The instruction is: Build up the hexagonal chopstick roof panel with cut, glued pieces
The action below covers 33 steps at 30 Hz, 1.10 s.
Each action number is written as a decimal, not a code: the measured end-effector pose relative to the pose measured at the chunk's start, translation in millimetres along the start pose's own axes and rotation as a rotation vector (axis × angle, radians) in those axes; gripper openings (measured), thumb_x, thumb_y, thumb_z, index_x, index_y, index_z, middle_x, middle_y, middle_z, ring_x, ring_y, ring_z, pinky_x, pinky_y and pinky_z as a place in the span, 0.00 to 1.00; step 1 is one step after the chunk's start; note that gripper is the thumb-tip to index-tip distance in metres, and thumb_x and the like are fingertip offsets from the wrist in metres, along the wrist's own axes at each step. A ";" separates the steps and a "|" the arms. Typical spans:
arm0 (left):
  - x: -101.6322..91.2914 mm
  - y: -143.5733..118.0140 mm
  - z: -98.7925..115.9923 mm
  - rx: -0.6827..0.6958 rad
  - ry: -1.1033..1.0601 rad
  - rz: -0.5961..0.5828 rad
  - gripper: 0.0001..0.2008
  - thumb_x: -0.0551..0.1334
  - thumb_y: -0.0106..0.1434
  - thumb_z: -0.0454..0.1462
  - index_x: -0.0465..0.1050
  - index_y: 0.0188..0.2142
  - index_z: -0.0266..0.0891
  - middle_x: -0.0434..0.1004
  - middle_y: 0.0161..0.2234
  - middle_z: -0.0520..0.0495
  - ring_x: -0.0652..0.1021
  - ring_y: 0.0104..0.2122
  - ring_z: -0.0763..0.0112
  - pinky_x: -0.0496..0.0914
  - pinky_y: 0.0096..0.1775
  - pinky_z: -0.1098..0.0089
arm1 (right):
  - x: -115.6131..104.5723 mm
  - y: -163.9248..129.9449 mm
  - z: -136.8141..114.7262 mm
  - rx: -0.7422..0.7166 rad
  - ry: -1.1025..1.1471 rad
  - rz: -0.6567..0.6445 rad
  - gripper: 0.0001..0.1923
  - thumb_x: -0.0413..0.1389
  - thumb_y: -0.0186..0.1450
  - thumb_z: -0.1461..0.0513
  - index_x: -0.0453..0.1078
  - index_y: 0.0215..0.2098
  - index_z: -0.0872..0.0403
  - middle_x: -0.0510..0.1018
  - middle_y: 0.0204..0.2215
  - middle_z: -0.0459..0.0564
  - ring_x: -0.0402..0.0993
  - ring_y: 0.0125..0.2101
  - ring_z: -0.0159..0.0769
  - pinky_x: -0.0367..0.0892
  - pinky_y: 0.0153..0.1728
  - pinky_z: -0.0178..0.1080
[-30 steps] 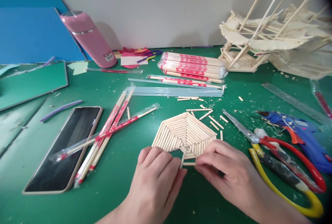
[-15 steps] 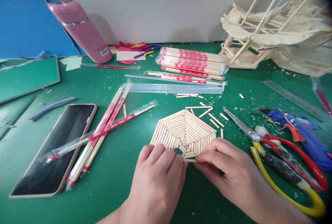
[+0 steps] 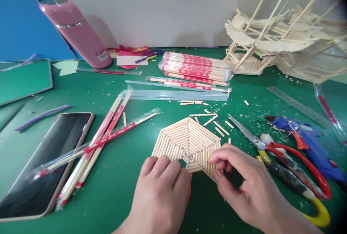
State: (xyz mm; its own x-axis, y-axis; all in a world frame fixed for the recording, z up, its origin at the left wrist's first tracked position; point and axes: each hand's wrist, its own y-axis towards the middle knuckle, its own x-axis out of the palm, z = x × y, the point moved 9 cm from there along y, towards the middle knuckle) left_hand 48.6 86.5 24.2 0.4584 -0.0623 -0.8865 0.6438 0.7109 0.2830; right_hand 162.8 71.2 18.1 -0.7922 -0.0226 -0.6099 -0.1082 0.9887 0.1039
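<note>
A flat hexagon of glued wooden stick pieces (image 3: 187, 141) lies on the green table (image 3: 130, 176) in front of me. My left hand (image 3: 162, 187) rests with its fingertips on the hexagon's near left edge. My right hand (image 3: 241, 183) pinches the hexagon's near right edge between thumb and fingers. Several short cut stick pieces (image 3: 217, 124) lie scattered just beyond the hexagon.
Scissors with red and yellow handles (image 3: 284, 161) and a blue glue gun (image 3: 309, 143) lie at the right. Wrapped chopsticks (image 3: 100, 140) cross beside a phone (image 3: 46, 161) at the left. A chopstick pack (image 3: 195, 68), glue sticks (image 3: 179, 95), a pink bottle (image 3: 76, 33), a ruler (image 3: 295, 105) and a stick model (image 3: 273, 35) stand farther back.
The loose stick at the hexagon's near edge is no longer seen apart. My right hand has shifted to the near right edge and lifted its fingers; the view has drifted slightly.
</note>
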 end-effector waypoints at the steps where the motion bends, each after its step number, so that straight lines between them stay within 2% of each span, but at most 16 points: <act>1: 0.0 0.5 -0.4 -0.005 -0.002 0.002 0.12 0.54 0.60 0.31 0.66 0.21 0.39 0.65 0.19 0.51 0.62 0.23 0.70 0.53 0.29 0.66 | -0.6 -0.4 0.2 0.012 0.006 -0.006 0.13 0.51 0.55 0.72 0.62 0.37 0.54 0.66 0.30 0.44 0.64 0.29 0.27 0.64 0.31 0.30; 8: -2.9 0.9 -1.8 -0.035 -0.006 0.056 0.13 0.53 0.61 0.32 0.65 0.20 0.39 0.64 0.19 0.52 0.62 0.23 0.71 0.52 0.29 0.66 | 1.2 -1.8 -0.4 0.018 -0.016 -0.013 0.13 0.50 0.56 0.71 0.61 0.39 0.53 0.67 0.31 0.44 0.65 0.30 0.28 0.66 0.31 0.31; 11: -2.3 1.4 -1.0 -0.046 0.001 0.002 0.12 0.53 0.60 0.32 0.65 0.20 0.39 0.65 0.19 0.52 0.63 0.23 0.71 0.52 0.29 0.66 | 0.9 -1.5 -7.7 -0.054 -0.099 0.005 0.13 0.49 0.56 0.72 0.62 0.39 0.54 0.68 0.31 0.46 0.66 0.31 0.30 0.66 0.31 0.34; 13: -0.5 1.1 -1.5 -0.050 0.002 -0.032 0.12 0.54 0.60 0.31 0.65 0.21 0.39 0.65 0.20 0.52 0.64 0.23 0.70 0.53 0.29 0.66 | -6.2 -2.6 -18.4 -0.143 -0.185 0.076 0.14 0.50 0.56 0.72 0.63 0.39 0.55 0.69 0.31 0.47 0.66 0.31 0.31 0.65 0.30 0.34; 15: -0.7 0.2 -1.9 -0.038 -0.001 -0.011 0.12 0.54 0.60 0.32 0.64 0.20 0.38 0.65 0.20 0.52 0.63 0.23 0.71 0.52 0.29 0.66 | -21.0 -5.3 -26.6 -0.200 -0.238 0.204 0.13 0.52 0.56 0.71 0.64 0.39 0.55 0.69 0.32 0.47 0.65 0.30 0.30 0.65 0.30 0.33; 18: -1.5 -1.7 -2.2 -0.012 -0.002 0.060 0.13 0.53 0.60 0.32 0.64 0.20 0.38 0.63 0.19 0.52 0.62 0.22 0.71 0.51 0.28 0.66 | -44.4 -7.4 -21.1 -0.156 -0.238 0.357 0.12 0.52 0.58 0.70 0.65 0.40 0.55 0.68 0.32 0.47 0.65 0.30 0.29 0.65 0.31 0.33; 20: -1.5 -2.6 -2.7 -0.010 0.000 0.087 0.13 0.52 0.61 0.32 0.63 0.20 0.39 0.63 0.19 0.52 0.61 0.22 0.71 0.51 0.28 0.66 | -47.3 -3.4 -8.7 -0.086 -0.265 0.325 0.12 0.51 0.60 0.68 0.65 0.42 0.54 0.69 0.34 0.47 0.66 0.34 0.31 0.65 0.34 0.35; 23: 1.3 -2.7 -2.8 -0.016 0.001 0.051 0.14 0.52 0.61 0.32 0.64 0.20 0.39 0.64 0.19 0.52 0.61 0.23 0.71 0.51 0.29 0.66 | -32.6 4.3 4.5 -0.061 -0.363 0.143 0.13 0.50 0.62 0.66 0.65 0.45 0.52 0.69 0.40 0.49 0.65 0.42 0.36 0.63 0.43 0.40; 25: 1.2 -3.0 -2.7 -0.014 -0.003 0.040 0.14 0.51 0.62 0.32 0.64 0.20 0.39 0.64 0.20 0.52 0.62 0.23 0.71 0.51 0.29 0.66 | -23.8 5.8 7.3 -0.072 -0.404 0.069 0.14 0.49 0.62 0.65 0.66 0.46 0.52 0.69 0.42 0.50 0.65 0.44 0.38 0.63 0.44 0.42; 28: -1.1 -4.6 -4.1 -0.015 -0.012 0.061 0.14 0.51 0.62 0.32 0.64 0.20 0.39 0.64 0.20 0.51 0.61 0.23 0.70 0.51 0.29 0.66 | -21.6 4.4 5.8 -0.076 -0.434 0.068 0.12 0.50 0.61 0.66 0.67 0.44 0.52 0.69 0.40 0.51 0.66 0.41 0.38 0.65 0.41 0.42; 33: 0.9 -6.1 -5.0 -0.009 -0.020 0.042 0.13 0.51 0.62 0.32 0.65 0.22 0.39 0.64 0.20 0.51 0.61 0.23 0.69 0.51 0.29 0.65 | -24.3 0.6 -9.5 -0.149 -0.446 0.146 0.12 0.53 0.58 0.66 0.67 0.42 0.54 0.70 0.37 0.52 0.66 0.39 0.40 0.65 0.40 0.45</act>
State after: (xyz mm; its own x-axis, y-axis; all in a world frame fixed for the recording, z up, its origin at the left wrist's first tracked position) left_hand 42.0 85.6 19.8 0.4970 -0.0461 -0.8665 0.6180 0.7198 0.3162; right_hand 176.3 71.0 40.4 -0.4746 0.2127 -0.8541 -0.1257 0.9440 0.3050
